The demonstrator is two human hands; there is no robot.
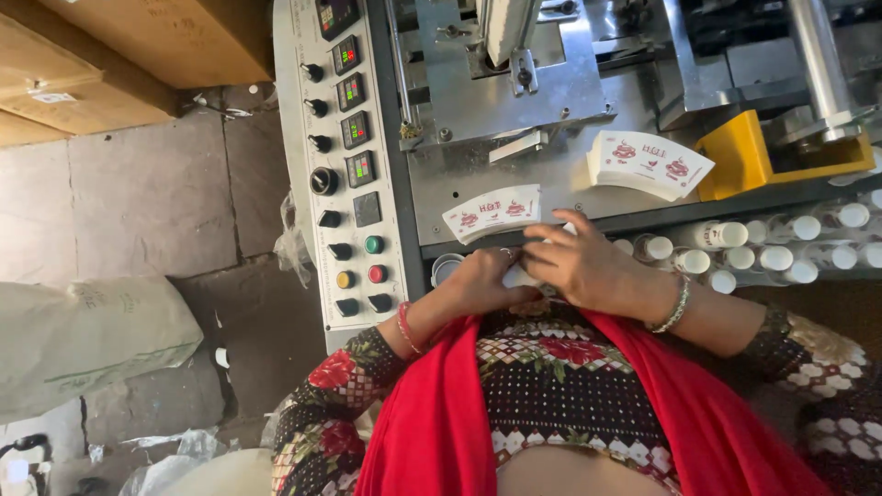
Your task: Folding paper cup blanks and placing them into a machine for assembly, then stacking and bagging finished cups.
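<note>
Paper cup blanks [494,213] lie fanned at the machine deck's front edge, within easy reach; left hand [482,280] and right hand [583,266] close fingers on a small white piece between them.

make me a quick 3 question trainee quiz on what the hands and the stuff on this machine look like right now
1. True or false: both hands, the left hand and the right hand, are together at the machine's front edge, by a fanned stack of printed paper blanks.
2. Where does the second stack of blanks lie? A) on the floor B) on the machine bed beside the yellow part C) on the cardboard boxes
3. Fill in: the control panel is on the person's ____ side.

Key: 1 true; 2 B; 3 left
</note>
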